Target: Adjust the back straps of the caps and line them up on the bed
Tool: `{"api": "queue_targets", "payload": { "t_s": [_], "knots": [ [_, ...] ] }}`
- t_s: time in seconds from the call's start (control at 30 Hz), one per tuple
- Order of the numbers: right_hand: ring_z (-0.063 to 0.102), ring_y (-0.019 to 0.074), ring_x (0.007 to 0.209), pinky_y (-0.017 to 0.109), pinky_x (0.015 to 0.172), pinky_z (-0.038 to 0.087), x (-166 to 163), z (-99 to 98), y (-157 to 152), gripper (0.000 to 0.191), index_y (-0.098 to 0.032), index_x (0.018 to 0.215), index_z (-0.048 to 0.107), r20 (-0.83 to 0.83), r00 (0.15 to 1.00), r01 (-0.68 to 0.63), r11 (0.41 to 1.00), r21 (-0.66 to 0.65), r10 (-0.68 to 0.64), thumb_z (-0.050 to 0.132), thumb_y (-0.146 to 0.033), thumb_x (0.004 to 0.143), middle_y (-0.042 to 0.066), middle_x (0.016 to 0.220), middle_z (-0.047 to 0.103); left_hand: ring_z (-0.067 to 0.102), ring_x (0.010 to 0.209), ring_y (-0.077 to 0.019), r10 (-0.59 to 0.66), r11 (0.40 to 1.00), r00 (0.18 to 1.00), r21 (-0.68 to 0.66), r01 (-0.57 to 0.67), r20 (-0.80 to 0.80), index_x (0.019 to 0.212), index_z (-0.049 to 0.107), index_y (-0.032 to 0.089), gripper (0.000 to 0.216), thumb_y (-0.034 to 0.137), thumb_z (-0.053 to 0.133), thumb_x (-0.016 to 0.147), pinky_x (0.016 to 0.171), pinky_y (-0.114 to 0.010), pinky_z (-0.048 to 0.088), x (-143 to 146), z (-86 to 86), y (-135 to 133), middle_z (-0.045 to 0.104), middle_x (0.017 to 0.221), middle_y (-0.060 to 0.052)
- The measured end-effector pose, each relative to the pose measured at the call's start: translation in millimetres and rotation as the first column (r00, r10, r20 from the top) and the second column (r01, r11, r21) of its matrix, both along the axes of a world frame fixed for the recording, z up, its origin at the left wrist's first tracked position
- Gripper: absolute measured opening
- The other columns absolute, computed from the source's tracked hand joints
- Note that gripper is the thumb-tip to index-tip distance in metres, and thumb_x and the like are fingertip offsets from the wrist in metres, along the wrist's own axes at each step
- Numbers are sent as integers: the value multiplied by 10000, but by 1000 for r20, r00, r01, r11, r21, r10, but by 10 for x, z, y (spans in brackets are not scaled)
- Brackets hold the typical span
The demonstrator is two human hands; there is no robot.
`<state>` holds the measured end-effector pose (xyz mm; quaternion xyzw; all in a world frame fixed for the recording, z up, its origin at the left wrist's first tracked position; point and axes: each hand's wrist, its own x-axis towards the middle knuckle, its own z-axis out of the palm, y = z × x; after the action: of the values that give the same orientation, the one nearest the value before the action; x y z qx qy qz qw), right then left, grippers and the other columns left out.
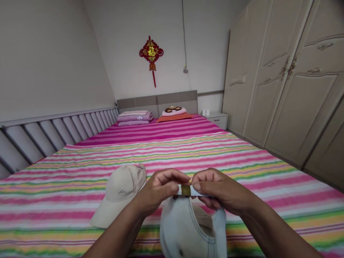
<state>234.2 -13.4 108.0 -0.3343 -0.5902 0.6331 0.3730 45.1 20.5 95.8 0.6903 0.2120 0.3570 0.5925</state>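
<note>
I hold a pale blue cap (185,229) up in front of me, its back facing me. My left hand (161,188) and my right hand (217,190) both pinch the cap's rear strap on either side of a small brass buckle (185,190). Fingers of both hands are closed on the strap. A beige cap (120,195) with a small logo lies on the striped bedsheet (80,168) just left of my left hand.
The bed runs away from me to a grey headboard (158,102), with folded purple bedding (134,117) and a pink pillow (174,113) at its far end. A padded grey wall panel (53,130) lines the left. Cream wardrobes (282,79) and a nightstand (218,119) stand right.
</note>
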Motion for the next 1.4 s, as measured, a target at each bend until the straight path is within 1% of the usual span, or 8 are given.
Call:
{"api": "queue_targets", "payload": {
  "t_s": [0.27, 0.43, 0.63, 0.7, 0.87, 1.1, 1.23, 1.4],
  "knots": [
    [328, 34, 310, 167, 339, 232, 98, 5, 70, 281, -128, 620, 570, 30, 999, -14, 1000, 12, 14, 530, -369, 760, -59, 398, 466, 575, 761, -164, 234, 862, 942, 500, -86, -240, 818, 625, 160, 158, 233, 641, 678, 744, -303, 429, -1, 122, -125, 651, 795, -45],
    [408, 51, 433, 185, 443, 308, 204, 47, 101, 320, -116, 659, 591, 164, 981, -120, 990, 79, 106, 562, -421, 751, -26, 521, 516, 553, 756, -151, 174, 932, 962, 352, -91, -212, 827, 614, 166, 175, 277, 637, 693, 703, -280, 427, -23, 105, -83, 636, 798, -39],
    [299, 34, 379, 180, 384, 214, 178, 30, 90, 259, -138, 597, 545, 184, 983, -4, 999, 48, -5, 616, -368, 696, -67, 436, 437, 504, 620, -102, 33, 999, 981, 16, -30, -193, 847, 563, 156, 257, 300, 657, 655, 544, -217, 377, 53, 23, -71, 573, 702, -9],
    [276, 31, 373, 177, 372, 189, 167, 20, 85, 255, -141, 598, 539, 146, 988, 36, 998, 51, -43, 624, -365, 687, -80, 420, 404, 516, 638, -107, 90, 993, 975, 88, -73, -201, 849, 551, 161, 249, 266, 655, 647, 572, -224, 392, 88, 27, -124, 578, 718, -8],
    [267, 29, 370, 174, 361, 173, 162, 16, 75, 269, -138, 598, 539, 106, 991, 73, 995, 64, -79, 629, -381, 671, -85, 402, 394, 562, 682, -142, 429, 792, 884, 548, -269, -186, 747, 582, 158, 127, 165, 630, 629, 665, -268, 422, 143, 65, -250, 626, 713, -24],
    [281, 33, 360, 177, 355, 174, 125, -17, 78, 221, -144, 591, 542, 80, 994, 63, 996, 58, -67, 614, -337, 672, -78, 398, 411, 580, 684, -156, 435, 735, 897, 605, -306, -74, 777, 588, 162, 128, 176, 616, 653, 649, -273, 441, 181, 27, -229, 637, 735, -39],
    [292, 31, 365, 175, 364, 188, 128, -44, 80, 217, -148, 587, 535, 70, 996, 56, 997, 55, -60, 600, -324, 696, -72, 417, 429, 569, 714, -157, 393, 802, 917, 512, -307, -66, 790, 582, 162, 143, 200, 623, 658, 673, -276, 430, 172, 16, -226, 625, 756, -39],
    [264, 32, 371, 181, 365, 166, 153, -20, 76, 245, -140, 609, 546, 91, 995, 45, 997, 70, -51, 609, -358, 703, -79, 413, 401, 521, 716, -133, 160, 983, 978, 106, -147, -130, 883, 580, 158, 292, 334, 641, 659, 620, -234, 383, 140, 33, -161, 585, 778, -27]
  ]
}}
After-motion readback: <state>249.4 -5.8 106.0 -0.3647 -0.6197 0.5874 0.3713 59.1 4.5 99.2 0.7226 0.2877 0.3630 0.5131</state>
